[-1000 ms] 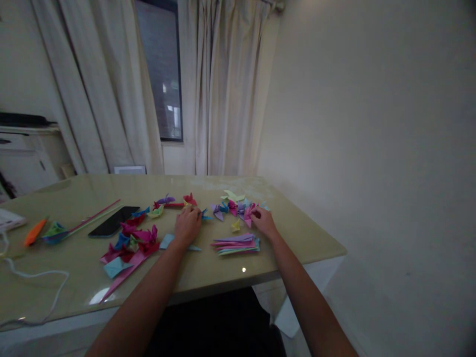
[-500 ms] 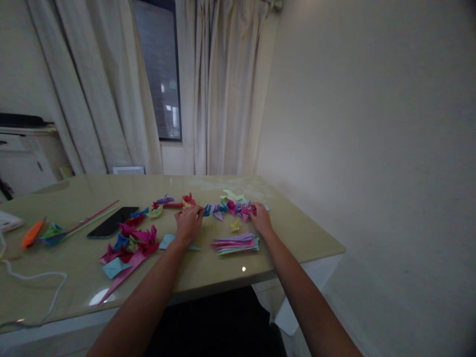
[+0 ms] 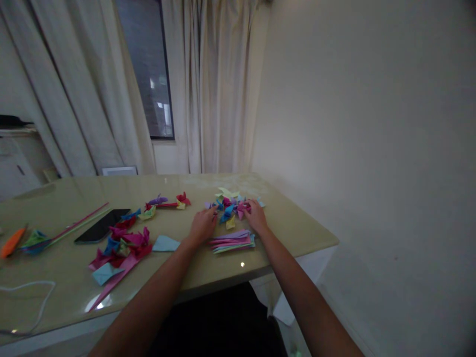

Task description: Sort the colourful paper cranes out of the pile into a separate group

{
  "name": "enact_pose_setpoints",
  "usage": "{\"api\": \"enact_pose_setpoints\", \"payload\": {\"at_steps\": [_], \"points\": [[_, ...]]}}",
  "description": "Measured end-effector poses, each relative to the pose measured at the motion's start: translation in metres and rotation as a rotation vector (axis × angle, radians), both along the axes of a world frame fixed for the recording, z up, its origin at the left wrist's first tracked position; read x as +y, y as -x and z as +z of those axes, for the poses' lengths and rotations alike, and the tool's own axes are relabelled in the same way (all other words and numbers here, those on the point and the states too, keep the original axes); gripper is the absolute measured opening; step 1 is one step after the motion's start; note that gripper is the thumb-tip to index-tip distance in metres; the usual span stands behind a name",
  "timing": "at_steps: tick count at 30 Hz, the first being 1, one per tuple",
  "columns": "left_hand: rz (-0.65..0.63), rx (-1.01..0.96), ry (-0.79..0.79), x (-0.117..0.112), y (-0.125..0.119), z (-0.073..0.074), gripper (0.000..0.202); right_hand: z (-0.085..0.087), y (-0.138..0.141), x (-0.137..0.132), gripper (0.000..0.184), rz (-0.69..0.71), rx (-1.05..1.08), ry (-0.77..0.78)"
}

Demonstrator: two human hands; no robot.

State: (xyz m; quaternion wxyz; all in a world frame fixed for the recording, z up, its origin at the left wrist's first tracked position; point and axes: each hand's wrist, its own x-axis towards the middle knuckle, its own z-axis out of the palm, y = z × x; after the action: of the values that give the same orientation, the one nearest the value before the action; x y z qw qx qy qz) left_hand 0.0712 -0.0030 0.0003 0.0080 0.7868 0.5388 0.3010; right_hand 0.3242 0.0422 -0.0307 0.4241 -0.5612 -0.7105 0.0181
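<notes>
Small folded-paper cranes in pink, purple, blue and other colours lie bunched in a cluster (image 3: 227, 206) toward the right of the table. My left hand (image 3: 204, 224) rests at the cluster's left edge, its fingertips touching the cranes and partly hidden. From the right, my right hand (image 3: 256, 217) reaches in with fingers apart around a pink crane (image 3: 241, 208). A yellow folded piece (image 3: 230, 222) sits at the near side, by a blue crane (image 3: 226, 214). Just below lies a stack of folded paper strips (image 3: 232, 242).
Left of my hands is a pile of folded papers (image 3: 126, 245), with a light blue paper (image 3: 165, 243) beside it. Farther left are a dark phone (image 3: 103, 226), an orange tool (image 3: 14, 242) and a white cable (image 3: 40, 283). More cranes (image 3: 163, 202) lie behind.
My left hand has moved right, and the blue and purple cranes by it are now closer to the rest of the cluster. My right hand stays at the pink crane. The view has shifted slightly.
</notes>
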Motion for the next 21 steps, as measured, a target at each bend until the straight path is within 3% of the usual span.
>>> {"api": "enact_pose_setpoints", "payload": {"at_steps": [8,15,21], "points": [[0.268,-0.035,0.04,-0.011,0.058,0.004,0.044,0.002,-0.002,-0.004,0.018,-0.007,0.022,-0.036],[0.2,-0.066,0.103,0.003,0.065,-0.009,0.027,0.002,-0.002,-0.005,0.019,-0.005,0.028,-0.067],[0.187,-0.133,0.09,0.011,0.067,-0.012,0.059,0.001,-0.002,-0.004,0.019,0.007,0.045,-0.082]]}}
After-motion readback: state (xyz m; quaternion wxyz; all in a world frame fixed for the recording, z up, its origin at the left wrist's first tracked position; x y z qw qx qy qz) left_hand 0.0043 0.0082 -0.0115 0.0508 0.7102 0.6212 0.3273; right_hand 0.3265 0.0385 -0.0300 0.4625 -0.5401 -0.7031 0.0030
